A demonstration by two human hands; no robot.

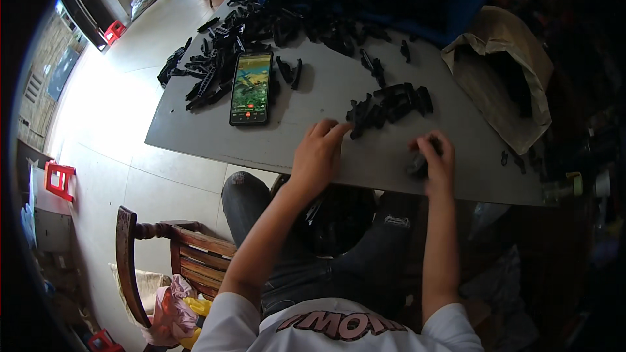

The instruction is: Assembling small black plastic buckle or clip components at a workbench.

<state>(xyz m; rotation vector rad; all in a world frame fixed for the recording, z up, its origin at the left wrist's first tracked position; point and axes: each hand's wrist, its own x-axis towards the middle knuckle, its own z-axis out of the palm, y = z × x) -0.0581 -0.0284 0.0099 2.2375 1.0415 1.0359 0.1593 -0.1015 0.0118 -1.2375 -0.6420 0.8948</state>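
My left hand (317,158) is over the table with its fingers reaching to the right. Its fingertips are at the near-left edge of a small group of black plastic parts (377,115), and whether they touch is unclear. My right hand (438,158) is closed on a black plastic part (417,164), low over the table to the right of that group. The hand and the part are slightly blurred, so the part's exact shape is hidden. A phone (251,88) with a lit, colourful screen rests on the table, left of the group.
A large heap of black plastic parts (218,58) spreads across the table's far left, before a blue crate (456,6) holding dark contents. An open brown sack (531,114) is at the right. The grey tabletop (306,101) ends near my legs; a wooden chair (195,257) stands lower left.
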